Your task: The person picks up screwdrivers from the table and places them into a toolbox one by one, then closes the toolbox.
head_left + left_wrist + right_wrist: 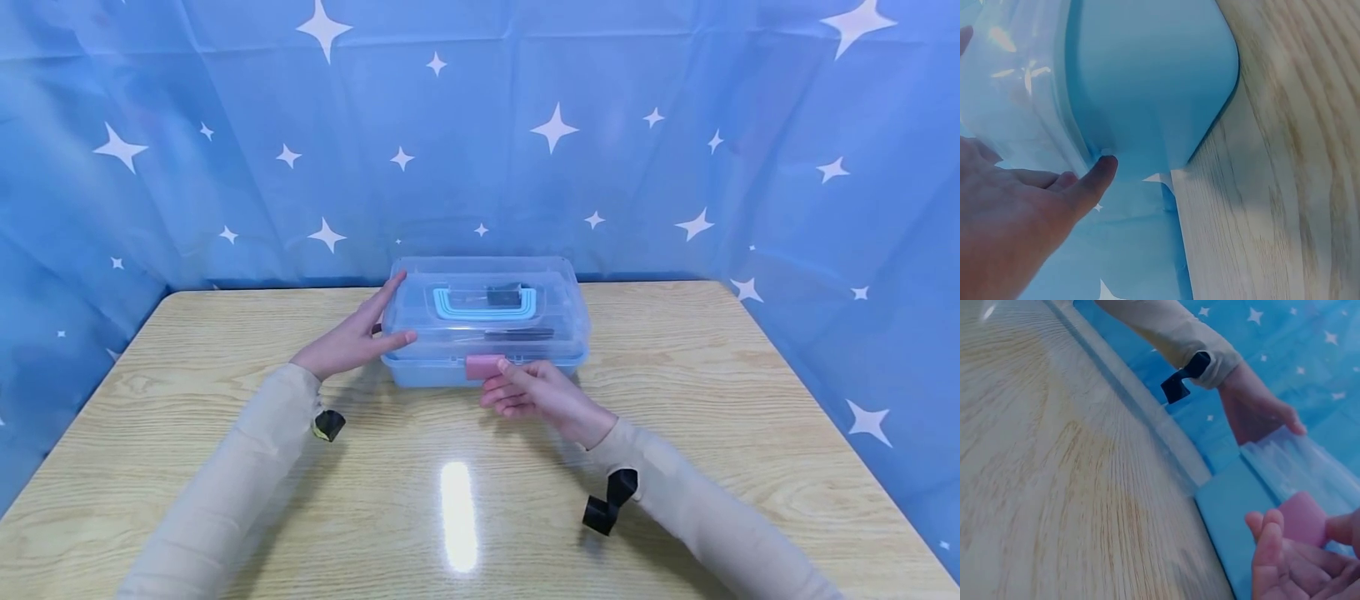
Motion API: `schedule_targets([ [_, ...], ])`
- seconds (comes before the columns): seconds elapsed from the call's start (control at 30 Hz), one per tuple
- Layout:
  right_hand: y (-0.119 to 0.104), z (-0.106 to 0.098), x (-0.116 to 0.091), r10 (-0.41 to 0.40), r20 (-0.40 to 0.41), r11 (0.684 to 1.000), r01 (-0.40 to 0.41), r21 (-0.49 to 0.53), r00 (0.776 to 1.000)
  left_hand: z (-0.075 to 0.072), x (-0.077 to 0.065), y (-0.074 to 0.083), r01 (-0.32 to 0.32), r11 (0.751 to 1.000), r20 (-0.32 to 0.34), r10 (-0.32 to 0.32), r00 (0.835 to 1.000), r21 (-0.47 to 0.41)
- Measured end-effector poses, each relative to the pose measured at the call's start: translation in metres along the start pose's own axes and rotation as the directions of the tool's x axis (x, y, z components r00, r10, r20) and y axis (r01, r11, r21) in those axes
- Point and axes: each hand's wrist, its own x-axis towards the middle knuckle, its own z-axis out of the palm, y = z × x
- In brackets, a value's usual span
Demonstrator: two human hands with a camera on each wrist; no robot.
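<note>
A storage box with a light blue base [427, 375] and a clear lid [555, 275] stands at the back of the table. The lid is down and carries a blue handle [486, 316]. My left hand [348, 340] rests against the box's left end, fingers spread and fairly straight, thumb over the front corner. At the front, my right hand [551, 402] pinches the pink latch [1305, 519], with the thumb on its face and the other fingers bent below. Through the lid a long dark item [519, 335] shows; its kind is unclear.
The box stands on a wood-grain table [360, 500], close to its far edge. Behind hangs a blue curtain [480, 167] with white stars. Each wrist wears a black strap piece, such as the right one [611, 500].
</note>
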Motion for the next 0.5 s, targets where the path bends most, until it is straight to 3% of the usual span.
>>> schedule_targets([
  [0.3,0.0001,0.0012,0.0034,-0.001,-0.014,1.000,0.001,0.005,1.000,0.0006,0.0081,-0.0078,-0.014,0.998,-0.029,0.012,1.000,-0.069],
  [0.5,-0.0013,-0.0016,0.0007,0.001,-0.003,1.000,-0.001,0.004,1.000,0.0027,0.0099,-0.0082,-0.036,0.997,-0.044,0.033,0.998,-0.063],
])
